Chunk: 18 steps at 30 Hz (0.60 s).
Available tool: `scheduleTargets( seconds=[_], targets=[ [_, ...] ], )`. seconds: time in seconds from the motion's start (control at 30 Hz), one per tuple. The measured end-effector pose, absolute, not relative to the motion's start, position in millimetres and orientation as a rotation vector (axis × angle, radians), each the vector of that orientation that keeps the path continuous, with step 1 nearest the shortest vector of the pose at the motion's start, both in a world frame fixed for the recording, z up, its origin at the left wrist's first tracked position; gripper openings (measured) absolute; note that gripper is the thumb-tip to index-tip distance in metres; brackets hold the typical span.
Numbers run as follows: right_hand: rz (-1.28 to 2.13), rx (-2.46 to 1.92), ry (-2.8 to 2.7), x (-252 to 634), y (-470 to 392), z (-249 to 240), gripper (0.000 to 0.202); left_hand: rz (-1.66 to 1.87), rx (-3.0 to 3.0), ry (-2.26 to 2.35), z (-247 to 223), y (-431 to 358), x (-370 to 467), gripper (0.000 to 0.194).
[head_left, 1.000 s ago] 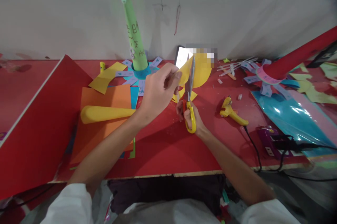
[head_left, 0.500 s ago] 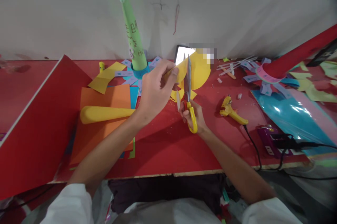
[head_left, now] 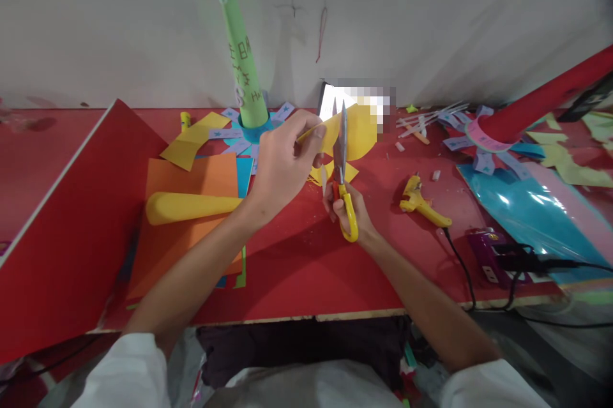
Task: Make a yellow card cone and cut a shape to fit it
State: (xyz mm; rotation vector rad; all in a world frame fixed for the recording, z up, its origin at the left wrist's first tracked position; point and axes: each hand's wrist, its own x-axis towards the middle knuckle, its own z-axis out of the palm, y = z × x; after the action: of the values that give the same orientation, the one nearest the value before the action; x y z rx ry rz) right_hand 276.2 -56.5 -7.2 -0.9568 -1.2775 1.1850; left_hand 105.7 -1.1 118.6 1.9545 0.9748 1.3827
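Being pinched in L hand (head_left: 286, 158): curved yellow paper sheet (head_left: 361, 133); metal scissors (head_left: 340, 152) w/ yellow-red handles gripped in R hand (head_left: 358, 209); yellow plastic glue gun (head_left: 421, 204) seen at scissors' 4 o'clock.

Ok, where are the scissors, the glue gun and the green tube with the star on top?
Scissors (head_left: 340, 162): head view, on the metal blades.
Glue gun (head_left: 426, 207): head view, on the yellow handle.
Green tube (head_left: 242, 63): head view, on the side with writing.
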Motion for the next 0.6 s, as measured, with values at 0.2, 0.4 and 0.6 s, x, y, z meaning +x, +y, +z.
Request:
scheduleTargets(
  seconds=[0.2, 0.4, 0.6],
  targets=[
    [1.122, -1.05, -1.302, 278.2, -57.8, -7.7, 0.08, 1.365, 1.981, 1.017, 123.5, -1.6, 103.7, 0.025],
    [1.153, -1.012, -1.307, 278.4, -58.2, -10.9, 0.076, 1.392, 2.003, 1.034, 121.7, 0.9, 101.4, 0.021],
    [1.183, -0.907, -1.329, 271.9, -55.4, -11.4, 0.076, 1.329, 2.059, 0.981, 119.3, 0.6, 102.1, 0.02]
  ],
)
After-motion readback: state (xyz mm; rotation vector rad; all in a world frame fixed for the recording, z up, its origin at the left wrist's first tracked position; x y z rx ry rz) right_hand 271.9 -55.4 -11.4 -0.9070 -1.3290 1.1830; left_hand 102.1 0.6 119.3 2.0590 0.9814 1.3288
